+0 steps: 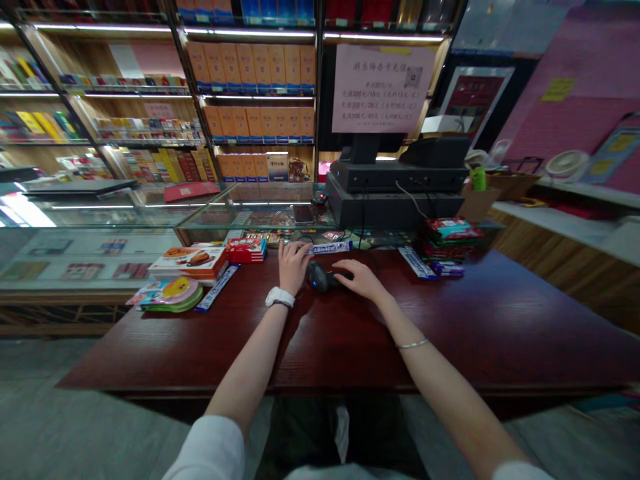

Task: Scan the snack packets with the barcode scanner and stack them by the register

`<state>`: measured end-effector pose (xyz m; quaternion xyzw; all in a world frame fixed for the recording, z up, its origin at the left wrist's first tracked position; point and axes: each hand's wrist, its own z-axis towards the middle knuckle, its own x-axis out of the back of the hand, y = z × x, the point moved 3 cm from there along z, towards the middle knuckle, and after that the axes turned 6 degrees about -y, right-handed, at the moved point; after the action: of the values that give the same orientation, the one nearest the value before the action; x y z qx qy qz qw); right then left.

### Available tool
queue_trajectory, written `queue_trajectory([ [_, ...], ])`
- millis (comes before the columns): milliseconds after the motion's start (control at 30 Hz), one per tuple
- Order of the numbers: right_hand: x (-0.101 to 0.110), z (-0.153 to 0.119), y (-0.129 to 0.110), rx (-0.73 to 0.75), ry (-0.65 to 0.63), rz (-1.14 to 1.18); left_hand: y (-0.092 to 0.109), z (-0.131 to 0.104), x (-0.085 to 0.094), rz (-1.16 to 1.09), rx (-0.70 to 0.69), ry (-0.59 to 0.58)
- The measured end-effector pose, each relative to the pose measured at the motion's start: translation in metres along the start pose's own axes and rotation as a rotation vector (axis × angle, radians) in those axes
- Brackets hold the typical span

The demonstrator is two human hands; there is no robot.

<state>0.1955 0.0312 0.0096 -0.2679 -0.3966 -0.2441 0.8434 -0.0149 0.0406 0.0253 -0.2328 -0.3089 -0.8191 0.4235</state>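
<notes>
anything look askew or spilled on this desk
Nothing stands out much: no spill or damage shows. The red packets at the right look unevenly stacked, edges not lined up. Your left hand and right hand flank the dark scanner.

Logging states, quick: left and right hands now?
Left hand: open, no hold visible, beside the scanner.
Right hand: loosely curved by the scanner's handle; grip can't be told.

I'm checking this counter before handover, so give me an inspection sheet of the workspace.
Surface: dark red desk, glossy.
Job's things: black handheld device, blue light showing, lying between the hands.
Clutter: orange-and-white box and red boxes at left; stacked packets at right.
Hands: left hand and right hand beside the device; grip unclear.
Cables: pale cable on the black equipment.
Surroundings: lit shelves, glass display case.
</notes>
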Motion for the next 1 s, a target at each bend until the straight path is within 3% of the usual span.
queue_trajectory([
  [100, 0.010, 0.001, -0.001, -0.038, 0.220, -0.145, 0.007, 0.000, -0.001, 0.001, -0.031, -0.012],
  [167, 0.014, 0.001, -0.002, -0.034, 0.281, -0.229, 0.014, -0.001, -0.002, 0.000, -0.066, -0.031],
  [433, 0.013, 0.000, 0.000, -0.031, 0.307, -0.290, 0.031, -0.005, -0.007, -0.014, -0.174, -0.052],
  [1000, 0.017, -0.002, -0.002, -0.025, 0.449, -0.183, 0.027, -0.006, -0.007, -0.043, -0.132, -0.026],
])
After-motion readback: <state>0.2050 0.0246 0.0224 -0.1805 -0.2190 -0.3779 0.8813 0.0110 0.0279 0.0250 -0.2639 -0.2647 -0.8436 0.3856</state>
